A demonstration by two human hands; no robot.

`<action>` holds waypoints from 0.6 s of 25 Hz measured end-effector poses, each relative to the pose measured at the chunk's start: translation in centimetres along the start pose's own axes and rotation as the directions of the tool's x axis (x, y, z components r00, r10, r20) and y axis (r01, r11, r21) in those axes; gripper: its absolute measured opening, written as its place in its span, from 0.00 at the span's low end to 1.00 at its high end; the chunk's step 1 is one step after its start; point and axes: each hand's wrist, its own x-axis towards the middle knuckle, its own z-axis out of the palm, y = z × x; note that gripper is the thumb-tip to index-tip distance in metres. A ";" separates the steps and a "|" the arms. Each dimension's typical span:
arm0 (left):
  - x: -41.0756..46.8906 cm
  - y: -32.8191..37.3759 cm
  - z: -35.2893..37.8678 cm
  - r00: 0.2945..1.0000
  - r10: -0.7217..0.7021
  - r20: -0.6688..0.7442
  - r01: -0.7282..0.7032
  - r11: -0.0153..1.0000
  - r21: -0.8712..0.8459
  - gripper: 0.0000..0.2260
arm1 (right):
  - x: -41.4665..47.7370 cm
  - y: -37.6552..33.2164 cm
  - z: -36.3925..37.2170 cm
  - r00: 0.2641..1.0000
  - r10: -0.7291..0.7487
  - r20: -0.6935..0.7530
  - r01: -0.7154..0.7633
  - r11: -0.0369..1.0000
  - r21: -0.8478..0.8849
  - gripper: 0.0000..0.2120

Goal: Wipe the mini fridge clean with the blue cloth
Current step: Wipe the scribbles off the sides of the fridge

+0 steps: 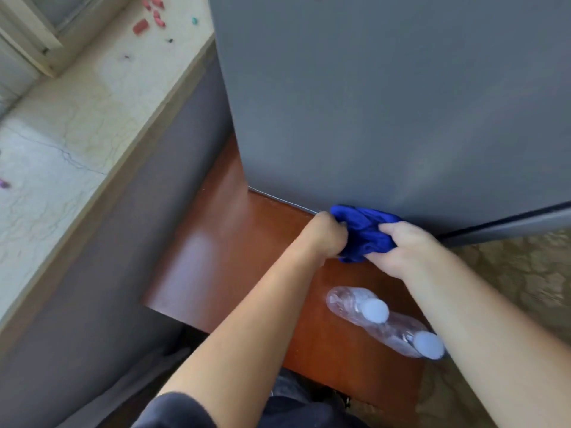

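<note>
Blue cloth (364, 233) bunched between gripping left hand (327, 236) and right hand (404, 251), mini fridge (386, 103) just beyond

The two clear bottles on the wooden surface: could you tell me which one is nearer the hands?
The upper-left bottle, just below the blue cloth; the other bottle lies farther toward the lower right.

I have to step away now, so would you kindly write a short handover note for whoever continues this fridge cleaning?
Left hand and right hand: both grip the bunched blue cloth.
Cloth is pressed at the bottom edge of the grey mini fridge, which stands on a wooden stand.
Two plastic bottles stand nearby on the stand.
Done: cannot tell.
Left: wipe the remaining surfaces.
</note>
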 end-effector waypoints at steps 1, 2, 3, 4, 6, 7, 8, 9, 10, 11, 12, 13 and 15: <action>-0.2 0.9 1.5 0.997 -0.003 0.072 0.003 1.000 -0.010 0.13 | 0.4 -0.5 -2.2 1.000 0.001 -0.017 0.000 0.999 0.049 0.18; -0.6 1.7 3.0 0.991 -0.005 0.134 0.007 1.000 -0.019 0.12 | 0.6 -0.9 -4.1 1.000 0.002 -0.023 0.000 0.996 0.087 0.17; -0.9 2.3 4.2 0.983 -0.016 0.185 0.018 1.000 -0.010 0.12 | 0.8 -1.3 -5.8 0.999 -0.004 -0.032 0.007 0.994 0.110 0.17; -1.2 3.0 5.3 0.975 -0.022 0.221 0.019 1.000 0.017 0.12 | 0.8 -1.7 -7.3 0.999 -0.013 -0.036 0.018 0.992 0.123 0.17; -1.5 3.9 6.7 0.965 -0.022 0.262 0.000 0.997 0.083 0.12 | 0.8 -2.4 -9.1 0.999 -0.025 -0.023 0.029 0.987 0.156 0.16; -1.1 4.0 7.1 0.958 -0.029 0.285 0.000 0.995 0.104 0.13 | 1.0 -2.6 -9.6 0.999 -0.025 -0.022 0.028 0.985 0.169 0.16; -0.6 3.7 7.3 0.949 -0.042 0.312 0.007 0.993 0.114 0.13 | 1.5 -2.4 -9.8 1.000 -0.020 -0.021 0.023 0.985 0.171 0.15; 0.3 3.2 7.5 0.941 -0.056 0.334 0.014 0.992 0.128 0.14 | 2.1 -2.2 -9.7 1.000 -0.004 -0.023 0.008 0.985 0.174 0.15; 1.2 2.6 7.5 0.935 -0.072 0.349 0.025 0.990 0.138 0.14 | 2.9 -1.9 -9.4 1.000 0.009 -0.026 -0.004 0.984 0.179 0.15; 2.0 1.8 7.3 0.933 -0.083 0.351 0.039 0.991 0.130 0.13 | 3.8 -1.4 -8.8 0.999 0.018 -0.041 -0.011 0.984 0.176 0.15; 2.8 1.0 6.9 0.936 -0.086 0.341 0.053 0.993 0.106 0.11 | 4.7 -0.8 -8.0 0.997 0.026 -0.075 -0.014 0.987 0.163 0.16; 3.2 0.2 6.1 0.943 -0.087 0.322 0.067 0.995 0.072 0.09 | 5.4 -0.3 -6.9 0.994 0.034 -0.103 -0.020 0.991 0.131 0.16; 4.0 -1.6 3.6 0.954 -0.119 0.277 0.127 0.992 -0.010 0.09 | 6.5 0.7 -3.9 0.991 0.050 -0.126 -0.045 0.998 0.040 0.13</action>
